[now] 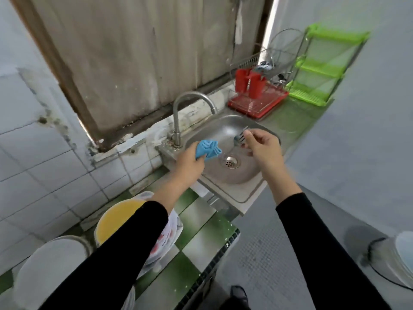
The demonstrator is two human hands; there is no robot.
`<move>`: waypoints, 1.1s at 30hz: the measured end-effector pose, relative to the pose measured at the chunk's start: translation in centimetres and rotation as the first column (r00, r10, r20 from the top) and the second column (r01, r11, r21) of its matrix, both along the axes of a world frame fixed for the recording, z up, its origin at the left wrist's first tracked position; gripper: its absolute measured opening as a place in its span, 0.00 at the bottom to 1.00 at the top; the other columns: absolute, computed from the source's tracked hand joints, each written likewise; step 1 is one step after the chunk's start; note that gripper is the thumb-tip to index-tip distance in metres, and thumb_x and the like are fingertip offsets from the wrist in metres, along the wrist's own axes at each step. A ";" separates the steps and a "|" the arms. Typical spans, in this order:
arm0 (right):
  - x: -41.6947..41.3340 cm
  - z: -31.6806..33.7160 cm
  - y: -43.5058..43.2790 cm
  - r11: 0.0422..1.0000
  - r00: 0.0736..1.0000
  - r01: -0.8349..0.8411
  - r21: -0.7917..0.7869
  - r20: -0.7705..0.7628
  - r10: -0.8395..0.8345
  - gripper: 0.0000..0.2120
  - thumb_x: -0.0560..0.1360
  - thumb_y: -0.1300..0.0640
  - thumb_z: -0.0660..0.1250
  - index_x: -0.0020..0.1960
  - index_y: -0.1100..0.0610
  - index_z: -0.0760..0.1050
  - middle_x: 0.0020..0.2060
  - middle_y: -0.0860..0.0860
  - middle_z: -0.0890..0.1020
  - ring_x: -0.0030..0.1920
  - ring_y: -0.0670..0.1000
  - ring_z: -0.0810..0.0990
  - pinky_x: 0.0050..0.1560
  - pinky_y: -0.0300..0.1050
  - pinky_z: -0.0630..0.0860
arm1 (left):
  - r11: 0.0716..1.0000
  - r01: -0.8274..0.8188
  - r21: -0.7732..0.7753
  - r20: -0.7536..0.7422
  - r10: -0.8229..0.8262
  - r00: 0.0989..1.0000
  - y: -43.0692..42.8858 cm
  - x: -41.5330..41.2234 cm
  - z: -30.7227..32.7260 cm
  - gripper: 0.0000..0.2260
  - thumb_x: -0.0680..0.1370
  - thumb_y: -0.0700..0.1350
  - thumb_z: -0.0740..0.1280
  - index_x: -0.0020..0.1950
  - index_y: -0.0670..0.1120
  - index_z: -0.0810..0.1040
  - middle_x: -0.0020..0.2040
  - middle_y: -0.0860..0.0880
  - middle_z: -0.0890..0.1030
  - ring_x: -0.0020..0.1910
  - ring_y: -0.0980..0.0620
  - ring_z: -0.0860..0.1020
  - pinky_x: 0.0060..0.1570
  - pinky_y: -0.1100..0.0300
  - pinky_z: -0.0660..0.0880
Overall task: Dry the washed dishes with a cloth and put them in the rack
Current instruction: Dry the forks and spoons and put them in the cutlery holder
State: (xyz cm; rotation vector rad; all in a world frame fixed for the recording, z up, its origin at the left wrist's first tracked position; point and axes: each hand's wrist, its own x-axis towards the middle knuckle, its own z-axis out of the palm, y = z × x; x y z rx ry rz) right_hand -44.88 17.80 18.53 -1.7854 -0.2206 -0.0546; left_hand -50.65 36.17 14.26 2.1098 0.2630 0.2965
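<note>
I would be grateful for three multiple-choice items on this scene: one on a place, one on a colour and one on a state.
1. Where does the red rack stand?
A. On the counter, right of the sink
B. In the sink
C. Left of the sink

2. What colour is the cloth in the left hand?
A. Yellow
B. Blue
C. White

3. What is the right hand doing?
A. Lying open and empty
B. Curled and empty
C. Pinching a fork

Answers:
1 A: the rack sits on the counter beyond the sink's right rim.
2 B: the bunched cloth is plainly blue.
3 C: its fingers pinch the fork above the sink.
</note>
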 end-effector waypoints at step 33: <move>41.6 9.1 -1.0 0.946 0.938 -0.052 -0.319 0.310 0.156 0.09 0.80 0.58 0.67 0.52 0.60 0.85 0.43 0.54 0.85 0.39 0.47 0.78 0.39 0.37 0.72 | 0.945 -0.326 -0.034 0.233 0.324 0.917 -5.9 38.4 9.4 0.11 0.81 0.39 0.61 0.62 0.43 0.75 0.52 0.48 0.79 0.48 0.50 0.77 0.45 0.59 0.72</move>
